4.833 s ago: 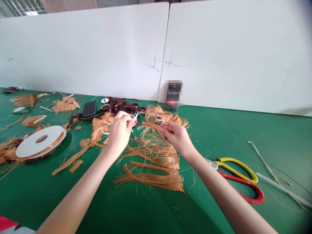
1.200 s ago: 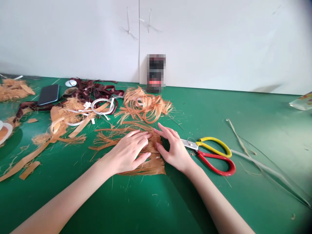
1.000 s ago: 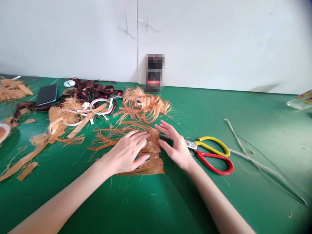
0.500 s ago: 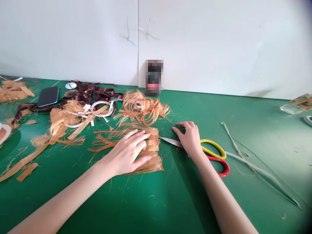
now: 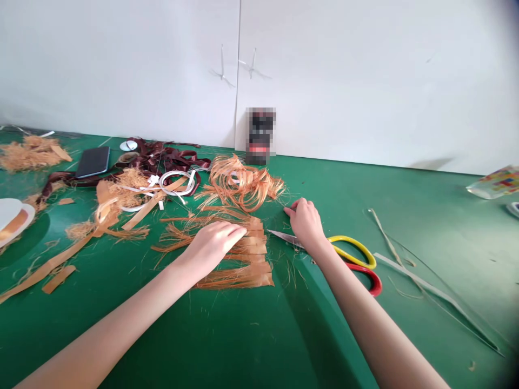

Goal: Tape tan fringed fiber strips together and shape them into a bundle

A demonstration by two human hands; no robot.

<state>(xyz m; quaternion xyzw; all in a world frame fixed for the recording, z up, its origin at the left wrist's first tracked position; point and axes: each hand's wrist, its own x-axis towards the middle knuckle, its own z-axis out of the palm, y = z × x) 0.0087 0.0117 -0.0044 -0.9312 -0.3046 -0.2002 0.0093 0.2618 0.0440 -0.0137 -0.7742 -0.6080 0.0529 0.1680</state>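
At the middle of the green work mat (image 5: pixel 243 337), a stack of frayed orange strips (image 5: pixel 251 254) lies flat, its wider ends to the right and its loose fibres fanning left. Our left hand (image 5: pixel 213 246) rests on the stack, fingers together and extended, pressing down without pinching anything. Just right of the stack, our right hand (image 5: pixel 306 222) sits over the pivot of a pair of scissors (image 5: pixel 286 239), its fingers slightly curled and apart from the strips; we cannot tell whether it touches the scissors. The steel blades lie closed and point left toward the stack, and the yellow and red handles (image 5: pixel 357 262) reach out past the wrist. Beyond the stack sits a tangled bunch of orange fibre (image 5: pixel 239 183). Further left are a white loop of strip (image 5: pixel 176 183), dark maroon ribbon (image 5: pixel 170 160), a black phone (image 5: pixel 92 162), tan fibre piles (image 5: pixel 121 189) and a white roll (image 5: pixel 10 219) at the edge of view. To the right lie pale stalks (image 5: pixel 405 270) and a clear packet (image 5: pixel 492 182). A pixelated object (image 5: pixel 260 135) stands against white panels (image 5: pixel 121 65).
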